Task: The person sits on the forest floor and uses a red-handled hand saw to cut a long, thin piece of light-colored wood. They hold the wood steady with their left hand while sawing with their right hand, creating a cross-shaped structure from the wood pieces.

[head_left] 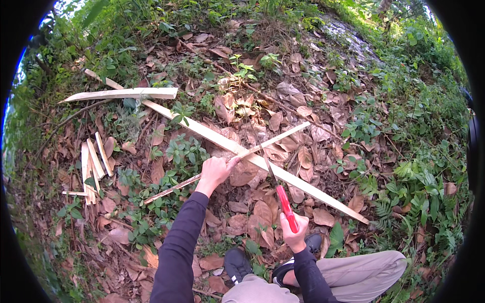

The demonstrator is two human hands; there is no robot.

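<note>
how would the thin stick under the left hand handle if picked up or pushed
The thin stick is probably light, being so slender. It looks fairly stiff, running almost straight. Pushed sideways, it may pivot where it crosses the long plank.

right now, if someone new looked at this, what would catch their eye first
The red-handled saw in the right hand, right of centre, stands out most. Next come a long pale strip and a thinner stick crossing mid-picture, the left hand gripping the stick near the crossing. Short pale pieces lie at left.
</note>
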